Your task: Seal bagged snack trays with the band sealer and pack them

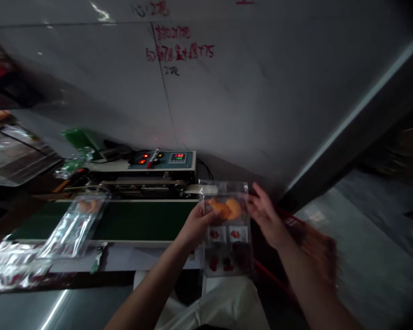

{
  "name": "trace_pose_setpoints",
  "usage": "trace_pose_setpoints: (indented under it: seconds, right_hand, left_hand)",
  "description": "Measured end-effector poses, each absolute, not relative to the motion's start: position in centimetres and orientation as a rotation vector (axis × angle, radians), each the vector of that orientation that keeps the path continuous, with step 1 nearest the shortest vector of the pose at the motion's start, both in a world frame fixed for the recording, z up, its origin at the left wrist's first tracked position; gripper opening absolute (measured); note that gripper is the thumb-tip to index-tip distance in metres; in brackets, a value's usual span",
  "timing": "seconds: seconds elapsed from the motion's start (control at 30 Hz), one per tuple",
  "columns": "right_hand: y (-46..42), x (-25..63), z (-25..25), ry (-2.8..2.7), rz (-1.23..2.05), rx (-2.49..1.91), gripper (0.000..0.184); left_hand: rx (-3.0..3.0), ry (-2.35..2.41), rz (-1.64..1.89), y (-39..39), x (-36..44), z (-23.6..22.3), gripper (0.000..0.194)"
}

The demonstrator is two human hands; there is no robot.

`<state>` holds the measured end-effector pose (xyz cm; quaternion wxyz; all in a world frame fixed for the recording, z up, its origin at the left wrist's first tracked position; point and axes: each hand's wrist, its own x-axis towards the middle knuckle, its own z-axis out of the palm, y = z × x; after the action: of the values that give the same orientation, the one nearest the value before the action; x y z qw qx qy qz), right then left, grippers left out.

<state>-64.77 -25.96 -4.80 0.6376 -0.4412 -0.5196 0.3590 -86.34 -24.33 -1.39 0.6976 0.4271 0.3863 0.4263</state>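
Observation:
In front of the sealing machine hangs a clear plastic bag with two orange curved pieces near its top, printed white sachets in the middle and dark red items lower down. My left hand grips the bag's left edge, thumb over the front. At its right edge is my right hand, fingers apart and slightly blurred; whether a fingertip touches the plastic I cannot tell. A second filled bag lies on the green conveyor belt, its lower part hanging over the front edge.
A red-capped marker rests on the control panel, whose display is lit. Green-handled snips lie by the belt's front edge. More shiny bags are at the left. A red basket stands at the right. Writing marks the grey wall.

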Motion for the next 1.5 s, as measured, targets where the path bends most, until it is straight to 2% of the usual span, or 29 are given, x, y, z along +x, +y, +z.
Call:
trace_pose_setpoints:
  seconds: [0.1,0.27,0.37,0.77,1.2,1.4,1.5]
  right_hand:
    - [-23.1,-70.0,-8.9,-1.092,0.860,-1.027,0.076]
    - [-21.2,-73.3,-11.3,-1.169,0.709,-1.115,0.049]
    - [-21.0,-73.5,-11.4,-1.203,0.635,-1.155,0.045]
    - [-19.6,-74.5,-13.2,-1.150,0.419,-1.314,0.050]
    - [-17.6,-80.8,-12.9,-1.107,0.392,-1.283,0.040]
    - [-16.6,-85.1,-11.0,-1.045,0.440,-1.283,0.033]
    - [-18.1,-83.5,-10.7,-1.105,0.448,-1.228,0.036]
  left_hand:
    - [0.881,0.957,0.996,-23.3,-89.2,-3.0,0.060]
    - [0.769,1.173,1.192,-21.0,-92.6,-4.4,0.057]
    - [0.773,1.248,1.200,-19.6,-93.6,-4.8,0.052]
    - [0.774,1.405,1.251,-15.6,-92.4,-6.9,0.035]
    - [0.887,1.626,1.314,-15.4,-97.6,-6.1,0.030]
    - [0.927,1.770,1.339,-14.4,-100.2,-6.0,0.029]
    - [0.964,1.838,1.367,-14.5,-102.3,-5.3,0.033]
